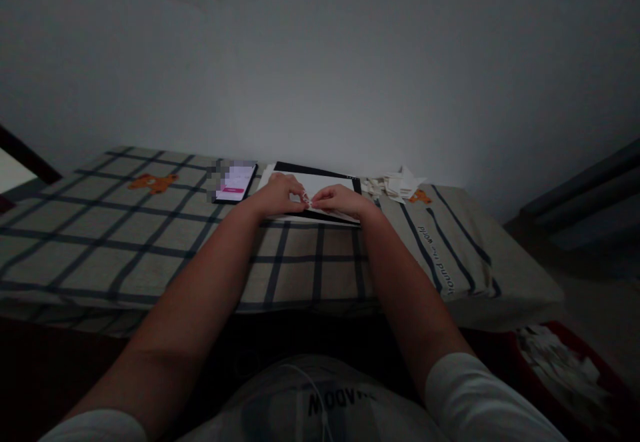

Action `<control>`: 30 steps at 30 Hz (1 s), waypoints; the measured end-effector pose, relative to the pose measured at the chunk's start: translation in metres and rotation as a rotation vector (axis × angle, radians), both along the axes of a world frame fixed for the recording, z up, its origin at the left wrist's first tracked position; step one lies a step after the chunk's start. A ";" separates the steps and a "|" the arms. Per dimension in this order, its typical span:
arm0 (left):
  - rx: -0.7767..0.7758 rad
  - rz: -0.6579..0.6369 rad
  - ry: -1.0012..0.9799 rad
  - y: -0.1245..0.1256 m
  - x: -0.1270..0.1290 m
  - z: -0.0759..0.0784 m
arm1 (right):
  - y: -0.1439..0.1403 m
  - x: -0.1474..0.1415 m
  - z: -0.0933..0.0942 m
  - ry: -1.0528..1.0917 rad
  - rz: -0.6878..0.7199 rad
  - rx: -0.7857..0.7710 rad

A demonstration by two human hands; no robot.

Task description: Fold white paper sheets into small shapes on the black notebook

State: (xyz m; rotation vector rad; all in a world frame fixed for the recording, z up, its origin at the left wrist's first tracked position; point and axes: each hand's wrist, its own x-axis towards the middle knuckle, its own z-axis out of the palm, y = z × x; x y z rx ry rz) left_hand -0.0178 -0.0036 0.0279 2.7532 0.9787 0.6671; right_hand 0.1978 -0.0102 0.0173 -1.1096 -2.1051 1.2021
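A dim room with a bare pale wall backs a low bed or bench covered by a checked sheet (150,229) with small orange bear prints. Near the wall lies a black board (320,170), and on it a white sheet of paper (325,185), giving a firm, flat base on the soft cover. Both arms stretch forward to it. The left hand (277,195) and right hand (340,200) meet at the paper's near edge, fingertips pinched together on a small fold or piece of it, so that each hand steadies the other's grip. Just left of the board a lit phone (235,183) lies face up, within easy glance. To the right, a pile of folded white paper pieces (395,185) sits beside the board, close at hand. A red container (575,369) holding more white scraps stands on the floor at lower right.
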 end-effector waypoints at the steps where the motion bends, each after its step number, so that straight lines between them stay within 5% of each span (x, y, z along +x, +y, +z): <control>1: 0.006 0.008 0.003 0.000 0.000 0.000 | 0.000 0.000 0.001 -0.012 -0.002 -0.001; 30: 0.001 0.003 0.055 -0.002 -0.001 0.003 | 0.003 -0.008 -0.006 0.020 -0.027 0.162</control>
